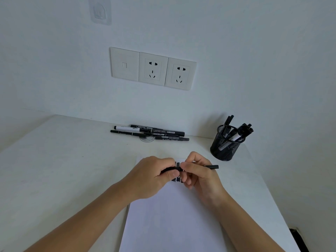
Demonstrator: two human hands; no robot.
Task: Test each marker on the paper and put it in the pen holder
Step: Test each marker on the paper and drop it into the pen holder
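Head view, left hand: I see the left hand (156, 174) curled round one end of a black marker (211, 167).
Right hand: the right hand (197, 172) pinches the same marker right beside the left; the barrel lies level above the paper (172, 219).
Paper: black ink marks (176, 180), partly hidden by the fingers.
Pen holder: a black mesh pen holder (224, 146) stands right of the paper, with several markers in it.
Loose markers: the loose markers (151, 132) lie by the wall; I cannot read their printed labels.
Surface: white table (54, 160).
Room: pale wall (254, 51), a row of sockets (167, 71), a clear hook (100, 11).
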